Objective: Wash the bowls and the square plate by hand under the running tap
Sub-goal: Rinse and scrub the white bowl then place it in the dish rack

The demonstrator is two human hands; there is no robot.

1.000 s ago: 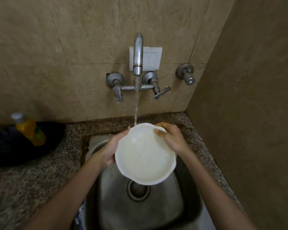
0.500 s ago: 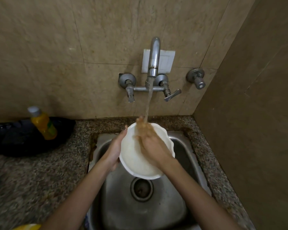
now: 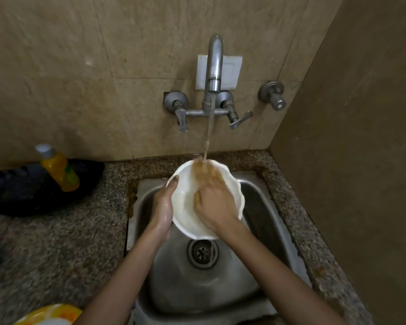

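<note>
A white bowl with a scalloped rim [image 3: 185, 214] is held tilted over the steel sink [image 3: 263, 207], under the stream from the wall tap [image 3: 215, 64]. My left hand [image 3: 163, 209] grips its left rim, thumb hooked over the edge. My right hand [image 3: 212, 198] lies flat inside the bowl, fingers spread and blurred, with the water landing on the fingertips. Part of a yellow and white dish [image 3: 49, 315] shows at the bottom left edge.
A yellow bottle with a grey cap [image 3: 59, 170] leans in a black pan [image 3: 33, 195] on the speckled granite counter [image 3: 56, 249] at left. Two tap levers and a separate valve [image 3: 273, 95] sit on the tiled wall. A side wall closes in on the right.
My right hand left the bowl's right rim and went inside the bowl, rubbing it under the water. The view shifted, so the sink sits further right and the yellow dish came into view.
</note>
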